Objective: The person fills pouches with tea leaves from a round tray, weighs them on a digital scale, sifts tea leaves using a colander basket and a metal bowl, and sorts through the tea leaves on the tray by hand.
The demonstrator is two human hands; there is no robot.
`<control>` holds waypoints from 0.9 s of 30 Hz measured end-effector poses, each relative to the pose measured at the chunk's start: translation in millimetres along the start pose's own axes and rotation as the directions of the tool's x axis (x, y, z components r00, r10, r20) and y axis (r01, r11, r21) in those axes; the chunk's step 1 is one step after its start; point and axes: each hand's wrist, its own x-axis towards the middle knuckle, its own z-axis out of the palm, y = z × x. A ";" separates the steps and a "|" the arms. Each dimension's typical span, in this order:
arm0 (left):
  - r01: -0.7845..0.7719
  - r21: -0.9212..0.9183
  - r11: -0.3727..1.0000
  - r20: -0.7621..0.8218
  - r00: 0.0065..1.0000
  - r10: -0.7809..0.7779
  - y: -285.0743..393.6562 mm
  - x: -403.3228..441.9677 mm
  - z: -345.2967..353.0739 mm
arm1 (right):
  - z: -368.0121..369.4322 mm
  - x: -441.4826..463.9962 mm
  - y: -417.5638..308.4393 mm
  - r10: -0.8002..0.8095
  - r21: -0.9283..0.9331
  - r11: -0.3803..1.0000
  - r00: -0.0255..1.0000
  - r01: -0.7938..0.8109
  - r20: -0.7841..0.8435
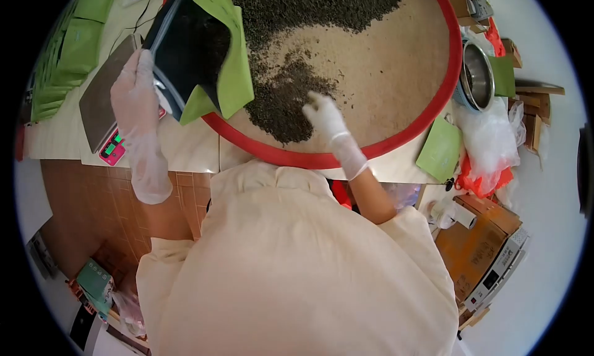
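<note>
Gloved left hand (133, 90) pinches the edge of an open green bag (238, 59) over the round tray's red rim (456, 53).
The bag has a dark lining, and its mouth tilts toward the crumbly, dark dried leaves (315, 6) heaped and scattered on the tray; it hides part of the rim. Gloved right hand (325, 116) is at the near pile, its fingers too blurred to tell whether apart. A scale (105, 102) lies beside the bag, a metal bowl (477, 74) right of the tray.
</note>
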 end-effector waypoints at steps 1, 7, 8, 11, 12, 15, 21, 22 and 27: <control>-0.058 -0.014 0.998 -0.064 0.996 0.057 -4.3 1.9 -0.6 | 17.6 -7.3 -0.8 0.022 -0.173 0.985 0.999 -0.026 -0.024; 0.076 -0.151 0.986 -0.089 0.992 -0.090 -5.7 -4.6 -13.8 | 87.8 2.9 -9.5 -0.124 -0.149 0.985 0.967 0.092 -0.224; 0.105 -0.154 0.983 -0.073 0.990 -0.117 -8.5 -4.3 -15.3 | 89.6 11.1 -8.5 -0.124 -0.144 0.985 0.967 0.093 -0.222; 0.087 -0.198 0.976 -0.115 0.987 -0.111 -13.3 -3.0 -15.8 | 76.8 23.0 -21.2 -0.292 -0.016 0.956 0.949 0.292 -0.121; 0.090 -0.196 0.976 -0.121 0.986 -0.115 -17.3 -2.4 -16.1 | 76.3 27.7 -21.3 -0.296 -0.017 0.955 0.948 0.296 -0.115; 0.045 -0.283 0.958 -0.114 0.990 -0.081 -27.3 -0.7 -17.0 | 71.6 36.7 -30.4 -0.178 -0.137 0.978 0.970 0.155 -0.169; 0.106 -0.188 0.976 -0.080 0.989 -0.123 -19.9 -3.5 -16.0 | 93.4 48.7 -66.2 -0.167 -0.502 0.857 0.984 0.118 -0.054; 0.113 -0.161 0.981 -0.091 0.988 -0.129 -19.0 -3.4 -15.4 | 102.9 53.7 -62.2 -0.183 -0.524 0.840 0.983 0.142 -0.027; 0.063 -0.183 0.981 -0.088 0.993 -0.080 -29.4 -1.6 -14.1 | 110.0 54.5 -48.7 -0.278 -0.405 0.882 0.960 0.241 -0.033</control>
